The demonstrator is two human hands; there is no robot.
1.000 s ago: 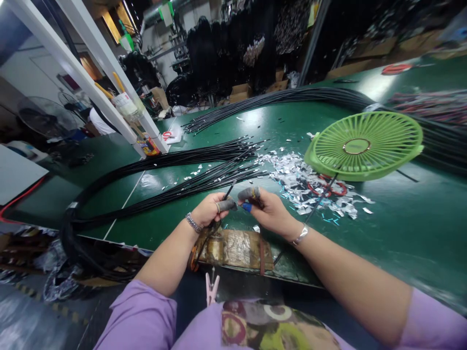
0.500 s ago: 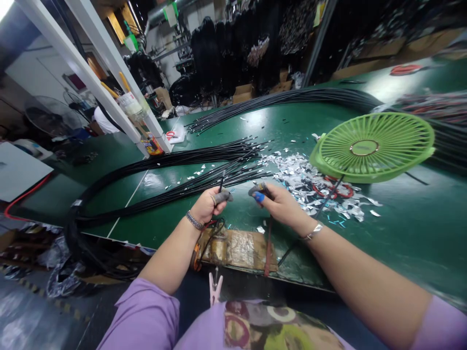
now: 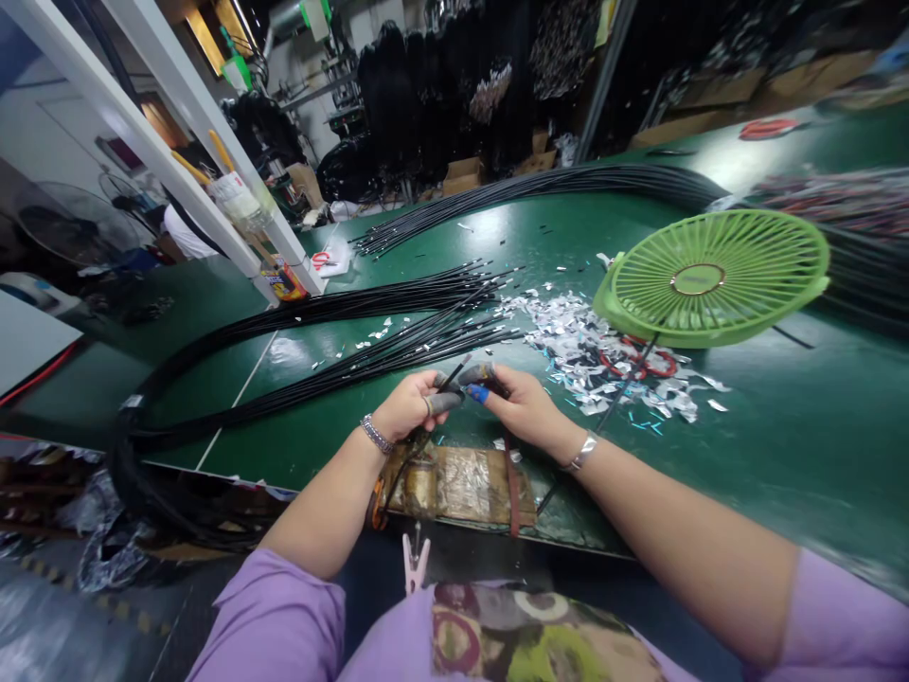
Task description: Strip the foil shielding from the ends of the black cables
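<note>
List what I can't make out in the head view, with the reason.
All in the head view:
What the right hand pinches, if anything: hidden by its fingers.
Any lettering at the centre of the green fan: too small.
Full shape of the red loops: partly covered by scraps.
Rest of the white panel: cut off by the left edge.
Individual reddish wires: blurred.

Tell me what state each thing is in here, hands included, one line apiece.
Left hand, closed on a black cable
Black cable, held, tip sticking out
Right hand, by the cable's tip, grip unclear
Near cable bundle, bent round, ends fanned out
White scraps, loosely heaped
Green fan, tilted; whether running, unclear
</note>
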